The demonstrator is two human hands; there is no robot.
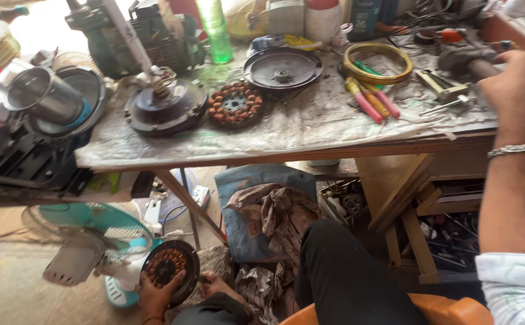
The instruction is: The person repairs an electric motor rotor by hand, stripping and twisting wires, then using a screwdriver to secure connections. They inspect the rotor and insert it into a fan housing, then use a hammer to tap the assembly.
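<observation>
My left hand (156,294) reaches down to the floor and grips the lower rim of a round black fan motor (170,268) with copper windings, held on edge beside my bare foot (215,283). My right hand (518,90) lies on the far right of the workbench (286,135), fingers curled over the handle of a grey-headed hammer (460,60). A metal bracelet circles that wrist. A second copper-wound stator (235,105) and two dark round motor covers (165,108) (282,68) lie on the bench top.
Screwdrivers with pink and yellow handles (370,99), a yellow ring (378,62) and a green bottle (215,30) are on the bench. A teal table fan (88,238) lies on the floor at left. Rags (280,219) and parts boxes sit under the bench.
</observation>
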